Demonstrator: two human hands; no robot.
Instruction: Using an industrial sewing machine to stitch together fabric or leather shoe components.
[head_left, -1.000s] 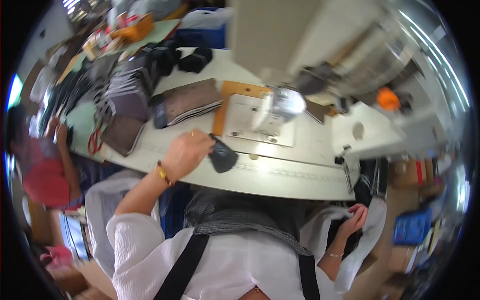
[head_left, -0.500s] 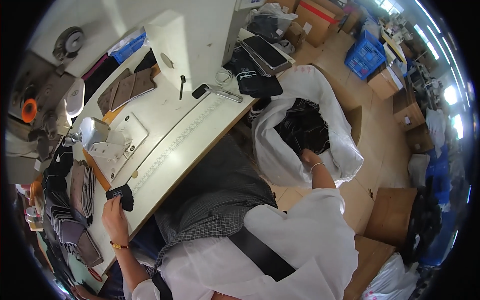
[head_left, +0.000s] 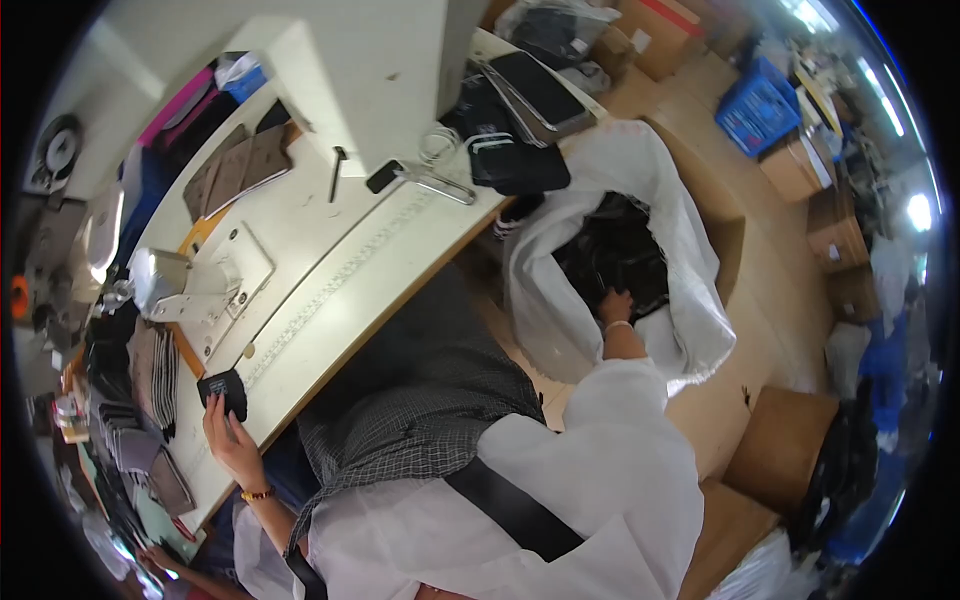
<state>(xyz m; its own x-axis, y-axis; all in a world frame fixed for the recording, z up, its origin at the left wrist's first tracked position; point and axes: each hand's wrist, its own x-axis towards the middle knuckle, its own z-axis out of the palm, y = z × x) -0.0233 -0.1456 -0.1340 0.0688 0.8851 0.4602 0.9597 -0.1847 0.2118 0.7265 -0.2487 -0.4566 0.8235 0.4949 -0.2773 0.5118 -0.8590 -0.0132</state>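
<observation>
My left hand [head_left: 232, 447] is at the near left edge of the white sewing table [head_left: 330, 330]. Its fingertips grip the lower edge of a small black fabric piece [head_left: 224, 386] with a pale label, which lies on the tabletop. My right hand [head_left: 616, 307] reaches down into a large white woven sack [head_left: 545, 325] on the right. Dark, glossy-looking pieces [head_left: 615, 245] fill the sack, and the curled fingers are among them. What those fingers hold is partly hidden.
The sewing machine [head_left: 405, 80] rises over the table; its metal foot area [head_left: 175, 285] is left of centre. Stacked fabric pieces [head_left: 155, 375] lie at the left. A phone [head_left: 540, 90] rests on black pieces by the sack. Cardboard boxes [head_left: 780, 435] and a blue crate [head_left: 757, 108] stand right.
My right hand has gone deeper into the sack and slightly left. My left hand stays at the black fabric piece. The whole view has shifted a little.
</observation>
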